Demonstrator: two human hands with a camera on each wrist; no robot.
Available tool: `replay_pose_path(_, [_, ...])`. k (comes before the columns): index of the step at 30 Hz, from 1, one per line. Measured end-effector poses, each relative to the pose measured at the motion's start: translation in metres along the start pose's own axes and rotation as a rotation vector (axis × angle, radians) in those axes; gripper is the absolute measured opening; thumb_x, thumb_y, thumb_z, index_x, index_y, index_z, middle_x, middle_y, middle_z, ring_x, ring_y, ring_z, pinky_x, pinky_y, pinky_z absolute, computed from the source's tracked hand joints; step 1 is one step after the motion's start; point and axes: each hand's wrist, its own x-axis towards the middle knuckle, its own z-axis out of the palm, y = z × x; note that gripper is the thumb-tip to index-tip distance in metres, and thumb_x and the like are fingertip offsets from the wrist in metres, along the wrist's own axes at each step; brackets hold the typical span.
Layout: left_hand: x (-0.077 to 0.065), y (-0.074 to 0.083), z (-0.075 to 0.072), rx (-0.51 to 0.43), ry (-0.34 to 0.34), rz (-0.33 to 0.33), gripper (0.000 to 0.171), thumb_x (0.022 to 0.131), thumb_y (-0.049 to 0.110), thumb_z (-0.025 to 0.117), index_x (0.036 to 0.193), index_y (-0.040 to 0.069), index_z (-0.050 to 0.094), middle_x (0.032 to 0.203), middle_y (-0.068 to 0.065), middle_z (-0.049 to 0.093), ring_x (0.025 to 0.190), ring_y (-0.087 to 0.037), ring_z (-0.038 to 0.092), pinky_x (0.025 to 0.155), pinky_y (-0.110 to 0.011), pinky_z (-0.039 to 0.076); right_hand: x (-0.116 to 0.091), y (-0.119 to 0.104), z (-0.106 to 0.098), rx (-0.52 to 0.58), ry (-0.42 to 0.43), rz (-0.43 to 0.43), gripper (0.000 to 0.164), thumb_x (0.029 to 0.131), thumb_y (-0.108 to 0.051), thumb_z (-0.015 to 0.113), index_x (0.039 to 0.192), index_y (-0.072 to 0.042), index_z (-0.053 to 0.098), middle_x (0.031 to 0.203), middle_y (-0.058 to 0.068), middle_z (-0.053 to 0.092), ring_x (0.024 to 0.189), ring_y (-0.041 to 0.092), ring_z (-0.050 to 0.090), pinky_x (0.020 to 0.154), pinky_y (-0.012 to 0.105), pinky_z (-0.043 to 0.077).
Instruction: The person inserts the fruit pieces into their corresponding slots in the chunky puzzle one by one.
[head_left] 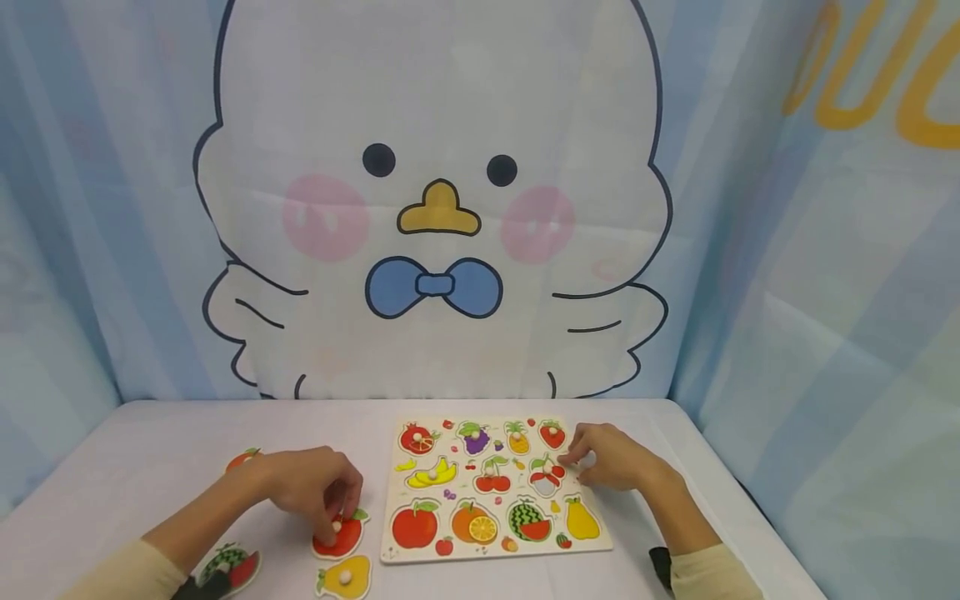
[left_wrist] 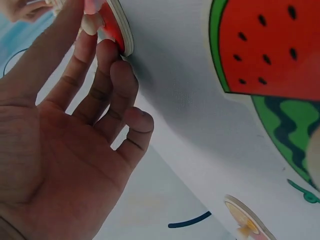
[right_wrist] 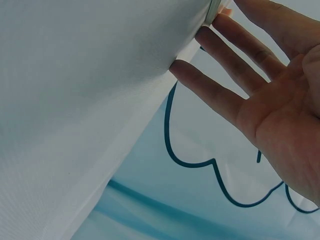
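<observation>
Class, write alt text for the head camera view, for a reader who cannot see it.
A person's left hand pinches the knob of a red apple piece on a white table, while the right hand rests on a wooden fruit puzzle board's right edge.

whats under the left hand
A loose red apple piece lies on the white table; the left hand pinches its knob. The piece's upper part is covered by fingers.

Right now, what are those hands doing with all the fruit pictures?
A person sits at a white table with a wooden fruit puzzle board. The left hand pinches the little knob of a red apple piece lying on the table beside the board. The right hand rests at the board's right edge. A pear piece and a watermelon piece lie loose nearby.
</observation>
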Motion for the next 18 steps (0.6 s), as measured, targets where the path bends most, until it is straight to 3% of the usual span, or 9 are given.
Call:
replay_pose_path(10, [-0.0049,0.0017,0.002,-0.017,0.022,-0.014,0.019,0.07,0.011,0.084,0.072,0.021,0.068,0.068,0.004,0.063,0.062,-0.011,0.055,0.06,-0.023,0.047,0.0006,-0.0007,0.0014,-0.004,-0.003,0.009,0.031,0.073,-0.01,0.082,0.1,-0.024,0.077,0.096,-0.011,0.058,0.095,0.018,0.054,0.091,0.042,0.048])
replay_pose_path(18, [-0.0052,-0.002,0.0021,-0.014,0.047,0.042,0.019,0.069,0.01,0.084,0.07,0.022,0.069,0.066,0.006,0.063,0.059,-0.009,0.054,0.057,-0.022,0.047,-0.0004,-0.0026,-0.0004,-0.006,-0.005,0.007,0.03,0.074,-0.009,0.081,0.1,-0.022,0.077,0.096,-0.011,0.058,0.095,0.017,0.053,0.091,0.042,0.048])
